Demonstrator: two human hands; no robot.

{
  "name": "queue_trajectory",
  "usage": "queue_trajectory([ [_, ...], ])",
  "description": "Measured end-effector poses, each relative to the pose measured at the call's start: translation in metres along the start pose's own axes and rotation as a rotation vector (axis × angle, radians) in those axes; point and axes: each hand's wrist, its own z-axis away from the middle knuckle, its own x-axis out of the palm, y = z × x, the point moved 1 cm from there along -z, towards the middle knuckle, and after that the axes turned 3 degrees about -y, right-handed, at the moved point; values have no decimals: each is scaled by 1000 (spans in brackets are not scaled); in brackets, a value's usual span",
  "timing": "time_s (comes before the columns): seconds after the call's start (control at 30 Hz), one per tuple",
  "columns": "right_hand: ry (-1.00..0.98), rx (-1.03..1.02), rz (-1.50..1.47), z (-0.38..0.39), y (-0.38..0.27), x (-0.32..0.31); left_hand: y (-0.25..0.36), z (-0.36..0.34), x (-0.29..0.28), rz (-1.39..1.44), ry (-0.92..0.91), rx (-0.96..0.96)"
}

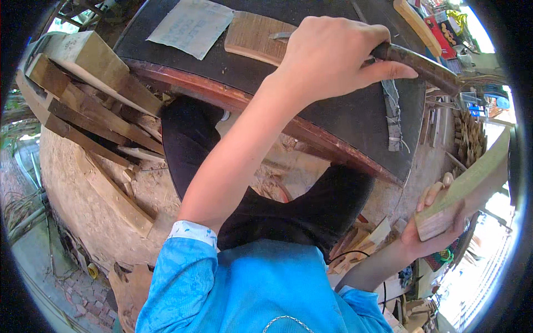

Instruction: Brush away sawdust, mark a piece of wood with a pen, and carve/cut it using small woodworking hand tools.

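Gripping knife (422, 65) near bench edge (311, 130)

Hands apart — left (327, 53) on dark tool (422, 65), right (436, 222) round wood block (472, 183)

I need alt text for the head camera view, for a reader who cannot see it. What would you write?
Seen from above, a person in a blue shirt grips a dark-handled tool with the left hand over a black work surface, while the right hand holds a pale wooden block at the side. A sheet of sandpaper and a flat wood piece lie on the surface.
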Motion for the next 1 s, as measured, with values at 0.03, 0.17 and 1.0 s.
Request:
queue_trajectory([
  [0.03,-4,36,-16,0,3,-2,0,1,-2,-19,-32,-1],
  [0.17,-14,172,-41,7,14,1,1,3,5,68,-30,67],
  [1.0,-373,389,60,21,40,-78,-8,-1,1,129,-14,43],
])
